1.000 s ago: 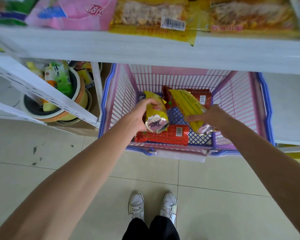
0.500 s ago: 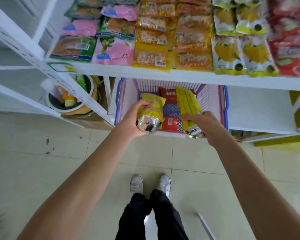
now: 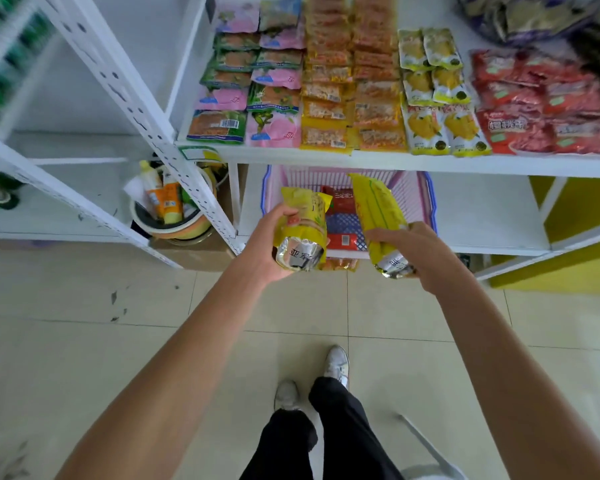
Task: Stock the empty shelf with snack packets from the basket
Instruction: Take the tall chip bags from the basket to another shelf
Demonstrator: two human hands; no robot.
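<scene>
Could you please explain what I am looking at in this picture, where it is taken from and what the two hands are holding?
There is no machine here. The camera sits on a person's head and looks forward and down, so you see their own arms and shoes. The left hand grips a short yellow packet. The right hand holds a long yellow packet. Beyond them a pink basket holds red packets. It stands below a white shelf lined with rows of snacks.
</scene>
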